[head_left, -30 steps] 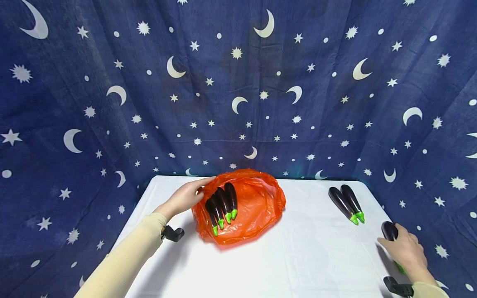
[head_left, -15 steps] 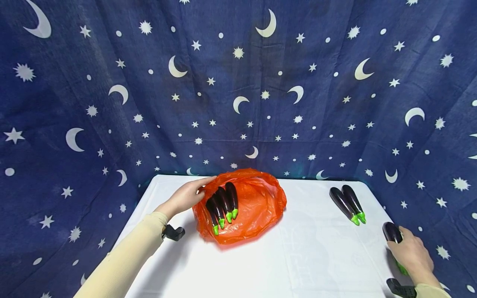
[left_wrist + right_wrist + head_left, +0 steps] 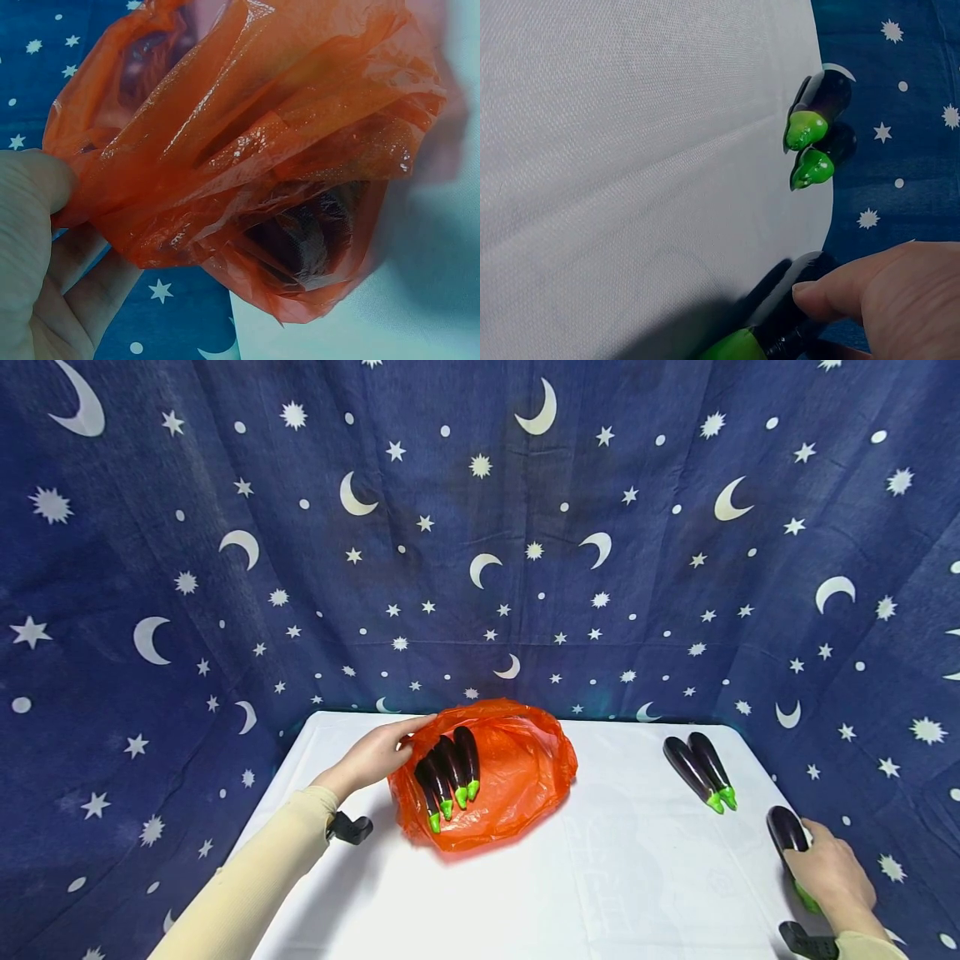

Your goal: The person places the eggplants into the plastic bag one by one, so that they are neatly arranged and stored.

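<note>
On the left, my left hand (image 3: 369, 758) pinches the rim of an orange plastic bag (image 3: 517, 777) between thumb and fingers. Several eggplants (image 3: 467, 756) with green stem ends lie side by side inside the bag's open mouth. In the left wrist view, the thumb presses the crinkled film of the bag (image 3: 247, 142), and dark shapes show through it. At the table's right edge, my right hand (image 3: 832, 868) grips an eggplant (image 3: 786, 828), thumb across its side. That eggplant's green end (image 3: 739, 346) points toward me; some fingers are hidden.
Two more eggplants (image 3: 692, 772) lie together at the back right of the white-covered table (image 3: 600, 877). A dark blue cloth (image 3: 450, 527) with moons and stars stands behind and along both sides.
My right thumb has moved from beside the eggplant onto it, and the hand has shifted slightly right. My left hand and the bag stay in place.
</note>
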